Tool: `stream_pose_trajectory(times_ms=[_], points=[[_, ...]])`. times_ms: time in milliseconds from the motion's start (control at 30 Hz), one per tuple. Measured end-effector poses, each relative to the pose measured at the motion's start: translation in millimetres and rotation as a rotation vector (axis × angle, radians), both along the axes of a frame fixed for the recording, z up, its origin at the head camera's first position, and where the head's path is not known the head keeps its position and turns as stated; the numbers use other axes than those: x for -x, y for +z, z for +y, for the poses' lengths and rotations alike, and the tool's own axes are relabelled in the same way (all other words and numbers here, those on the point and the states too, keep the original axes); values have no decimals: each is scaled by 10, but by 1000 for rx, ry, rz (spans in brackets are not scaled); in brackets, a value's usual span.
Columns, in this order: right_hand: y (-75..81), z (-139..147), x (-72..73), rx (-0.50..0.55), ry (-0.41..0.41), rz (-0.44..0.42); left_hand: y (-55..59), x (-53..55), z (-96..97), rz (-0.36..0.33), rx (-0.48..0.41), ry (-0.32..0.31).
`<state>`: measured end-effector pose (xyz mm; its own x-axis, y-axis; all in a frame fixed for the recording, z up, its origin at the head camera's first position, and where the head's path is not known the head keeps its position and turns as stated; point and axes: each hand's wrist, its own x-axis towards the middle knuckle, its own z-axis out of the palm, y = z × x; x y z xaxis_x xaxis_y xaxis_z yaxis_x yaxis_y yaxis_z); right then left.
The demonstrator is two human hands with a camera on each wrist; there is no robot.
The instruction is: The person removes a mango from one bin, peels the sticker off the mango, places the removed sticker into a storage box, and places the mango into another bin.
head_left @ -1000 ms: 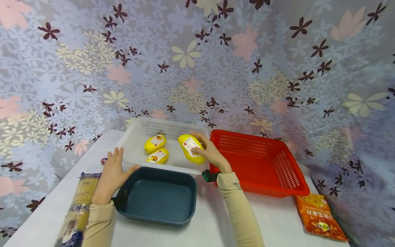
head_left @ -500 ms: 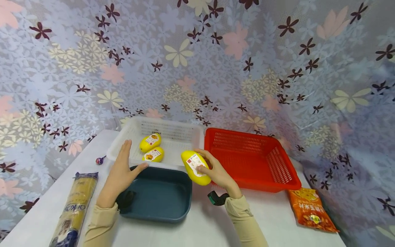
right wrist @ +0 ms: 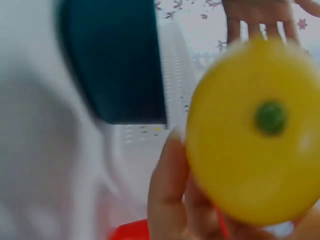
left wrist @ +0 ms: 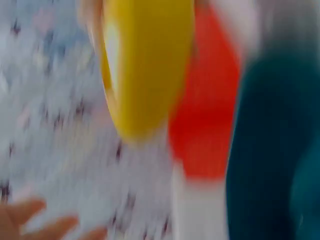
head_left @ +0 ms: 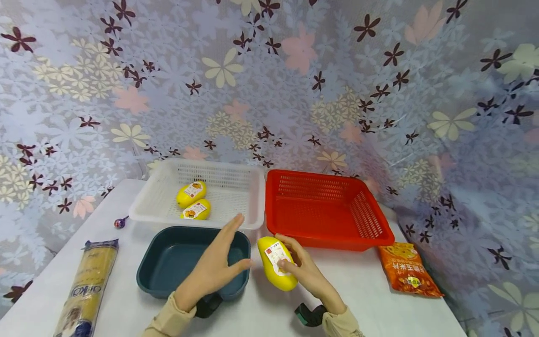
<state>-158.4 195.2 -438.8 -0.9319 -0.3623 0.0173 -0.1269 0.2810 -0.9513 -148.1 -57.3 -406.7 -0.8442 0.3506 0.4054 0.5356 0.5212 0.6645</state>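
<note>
My right hand (head_left: pixel 309 271) grips a yellow mango (head_left: pixel 275 264) with a white printed label, thumb across the label, in front of the red basket. In the right wrist view the mango (right wrist: pixel 250 135) shows its end with a green stem spot. My left hand (head_left: pixel 214 262) is spread, fingers straight and thumb apart, over the right part of the dark teal basin (head_left: pixel 147 276). Its thumb tip comes close to the mango's left side. Two more labelled mangoes (head_left: pixel 191 193) lie in the white basket (head_left: pixel 236 223). The left wrist view is blurred.
A red slotted basket (head_left: pixel 311 239) stands right of the white one. An orange snack bag (head_left: pixel 407 269) lies at the right edge. On the left are a long pack of noodles (head_left: pixel 86 285) and a small lollipop (head_left: pixel 120 222). A flowered cloth (head_left: pixel 269 93) hangs behind.
My right hand has lifted the mango out of the white basket and brought it nearer. My left hand has left the white basket's left side and moved right, over the basin toward the mango.
</note>
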Motion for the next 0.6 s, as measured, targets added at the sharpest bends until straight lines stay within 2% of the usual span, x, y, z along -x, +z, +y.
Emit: stream_pose_trajectory(times_ms=[100,200,300,367,500,600], points=[[-108,75,-86,-25,-141,-30,-115,-153,286,-42,-23,-31],[-247,141,-176,-49,-257,-33,-237,-295,511,-90,17,-84],[-372,173,-254,-83,-265,-17,-350,-396,641,-123,93,-140],[-430,171,-294,-114,-250,25,-419,-430,688,-122,130,-155],[-483,146,-331,-159,-252,102,-520,-428,732,-159,118,-145],[-503,131,-340,-169,-262,107,-566,-403,742,-223,88,-117]])
